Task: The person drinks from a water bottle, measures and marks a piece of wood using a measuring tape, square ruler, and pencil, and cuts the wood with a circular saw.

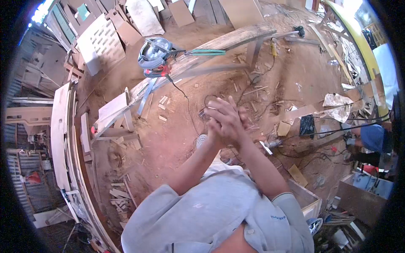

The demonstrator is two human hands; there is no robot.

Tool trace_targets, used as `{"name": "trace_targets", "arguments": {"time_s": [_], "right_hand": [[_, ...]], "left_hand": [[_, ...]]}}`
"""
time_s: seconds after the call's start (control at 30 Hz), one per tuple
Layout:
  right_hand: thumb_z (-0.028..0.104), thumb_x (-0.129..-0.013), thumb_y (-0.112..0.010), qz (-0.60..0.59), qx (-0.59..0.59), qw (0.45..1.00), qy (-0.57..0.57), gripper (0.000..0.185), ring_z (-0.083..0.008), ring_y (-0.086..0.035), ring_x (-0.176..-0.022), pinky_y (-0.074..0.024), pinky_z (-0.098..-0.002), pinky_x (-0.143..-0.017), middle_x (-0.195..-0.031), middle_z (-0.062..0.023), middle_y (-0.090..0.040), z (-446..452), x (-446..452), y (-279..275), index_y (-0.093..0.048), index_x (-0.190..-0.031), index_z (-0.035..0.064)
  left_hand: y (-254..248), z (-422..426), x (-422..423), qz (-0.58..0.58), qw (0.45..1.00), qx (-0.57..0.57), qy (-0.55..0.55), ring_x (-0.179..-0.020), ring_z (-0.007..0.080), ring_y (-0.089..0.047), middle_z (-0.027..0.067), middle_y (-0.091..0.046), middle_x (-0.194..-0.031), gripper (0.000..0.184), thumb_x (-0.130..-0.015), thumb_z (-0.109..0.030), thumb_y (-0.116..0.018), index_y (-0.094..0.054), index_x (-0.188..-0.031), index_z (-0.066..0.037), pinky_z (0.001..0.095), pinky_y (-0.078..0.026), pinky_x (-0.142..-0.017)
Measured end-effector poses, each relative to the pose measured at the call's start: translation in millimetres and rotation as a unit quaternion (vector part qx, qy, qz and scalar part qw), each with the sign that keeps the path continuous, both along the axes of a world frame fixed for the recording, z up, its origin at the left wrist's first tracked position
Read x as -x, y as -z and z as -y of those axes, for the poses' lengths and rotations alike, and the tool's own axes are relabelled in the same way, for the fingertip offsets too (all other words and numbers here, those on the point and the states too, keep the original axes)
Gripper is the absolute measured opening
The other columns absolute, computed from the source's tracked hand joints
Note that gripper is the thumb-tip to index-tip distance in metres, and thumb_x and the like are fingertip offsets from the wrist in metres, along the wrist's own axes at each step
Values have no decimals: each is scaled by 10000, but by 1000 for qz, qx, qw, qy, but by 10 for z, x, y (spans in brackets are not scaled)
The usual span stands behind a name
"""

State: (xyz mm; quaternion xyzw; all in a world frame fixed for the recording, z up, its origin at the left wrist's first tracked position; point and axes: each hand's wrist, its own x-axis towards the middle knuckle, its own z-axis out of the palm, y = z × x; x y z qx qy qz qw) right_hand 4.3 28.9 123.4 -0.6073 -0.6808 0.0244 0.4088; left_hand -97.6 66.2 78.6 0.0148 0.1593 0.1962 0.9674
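Observation:
Both of my hands are brought together in front of my body, above the dirt floor. My left hand (216, 130) is partly covered by my right hand (230, 118), and their fingers overlap. Whether anything lies between the palms is hidden. Beyond them, a circular saw (156, 55) with a red handle rests on a long wooden beam (202, 55). Its black cord hangs down toward the floor. Green cord (206, 52) lies on the beam beside the saw.
Wood scraps and cords litter the floor (168, 139). Long boards (63, 135) stand at the left, and panels (101, 46) lean at the back. At the right edge is another person (373, 138), near a wooden box (363, 196).

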Motion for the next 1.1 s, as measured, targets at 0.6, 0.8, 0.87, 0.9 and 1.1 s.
{"name": "trace_targets", "arguments": {"time_s": [0.6,0.8,0.87,0.9,1.1], "right_hand": [[222,-975,-660,37,397,874,276,282,-343,-682,-1237,-553,-496,-1040,-1268,-162,-728,17,-578,611,-737,-1222,111],[198,-936,-715,42,379,921,78,417,-322,-631,-1263,-498,-460,-1105,-1341,-154,-669,257,-473,286,-649,-1332,84],[187,-904,-763,-78,367,927,17,561,-357,-596,-1327,-466,-460,-1147,-1407,-176,-640,468,-424,262,-601,-1427,67],[182,-888,-787,-120,340,933,0,635,-374,-578,-1359,-450,-460,-1169,-1440,-187,-626,544,-390,264,-576,-1474,59],[428,-1016,-651,-26,25,999,28,515,-412,-627,-1307,-459,-518,-1144,-1366,-197,-699,424,-159,112,-674,-1371,55]], "left_hand": [[-208,-312,-660,-231,460,-854,-68,-1188,363,-683,164,-776,-1181,337,-914,-218,-690,-784,-1183,-38,467,-514,-1064],[-383,15,-640,-153,363,-918,44,-1210,297,-682,88,-791,-1184,366,-947,-373,-650,-823,-1154,-126,505,-442,-1133],[-321,-346,-408,-323,383,-854,141,-1179,303,-691,114,-789,-1182,438,-1028,-470,-569,-838,-1088,-130,483,-473,-1075],[-194,-525,-282,-395,413,-797,196,-1144,304,-704,124,-790,-1165,460,-1046,-490,-553,-840,-1069,-131,471,-494,-1042],[531,-119,91,-90,987,-134,23,-1041,250,-725,86,-731,-1273,599,-1103,-536,-523,-633,-1411,-33,381,-568,-936]]}}
